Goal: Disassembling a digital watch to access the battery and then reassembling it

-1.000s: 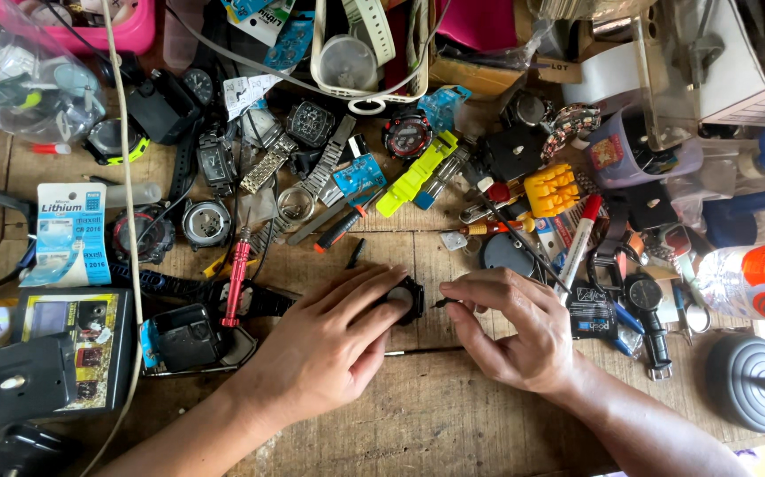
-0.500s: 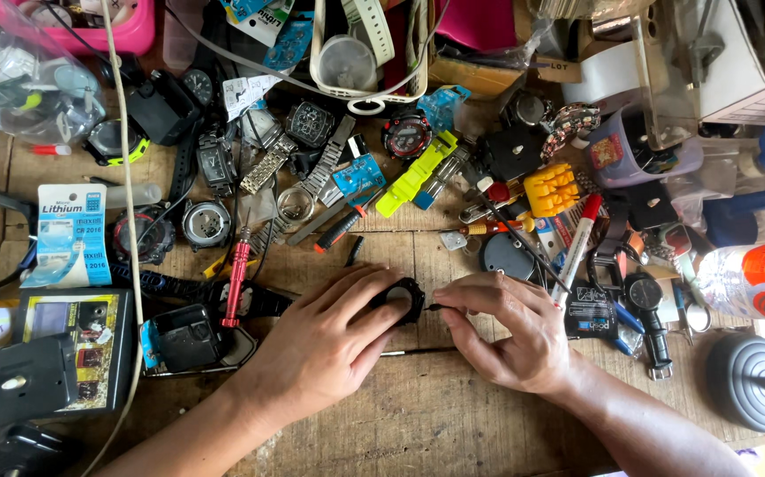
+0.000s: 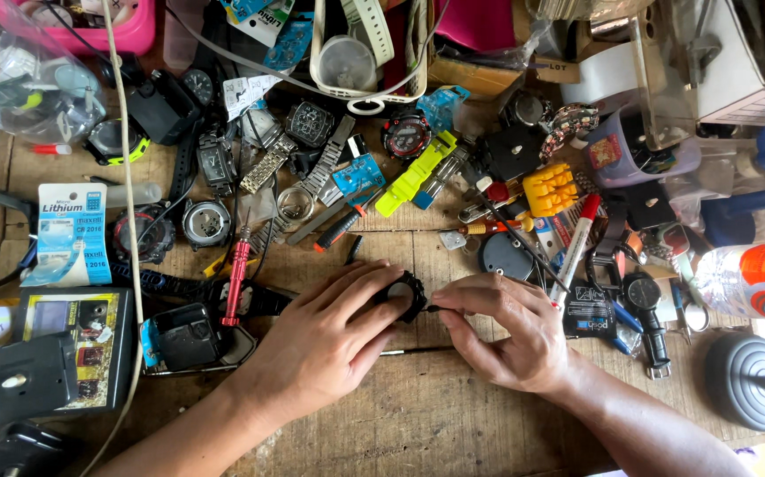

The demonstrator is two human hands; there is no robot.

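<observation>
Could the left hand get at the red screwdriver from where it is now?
Probably yes: the red screwdriver lies in the open just left of the left hand, uncovered, but that hand is now pressed on the black watch case.

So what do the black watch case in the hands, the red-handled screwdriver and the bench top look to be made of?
Black watch case: probably matte resin or rubber, dull with knobbly edges. Red-handled screwdriver: glossy ridged handle, likely anodised metal or plastic, hard to tell. Bench top: bare, worn wooden planks, grain and seams visible. The left hand and right hand hide most of the case.

Small black round watch case [image 3: 407, 294] with notched edge, low on the wooden bench.
</observation>
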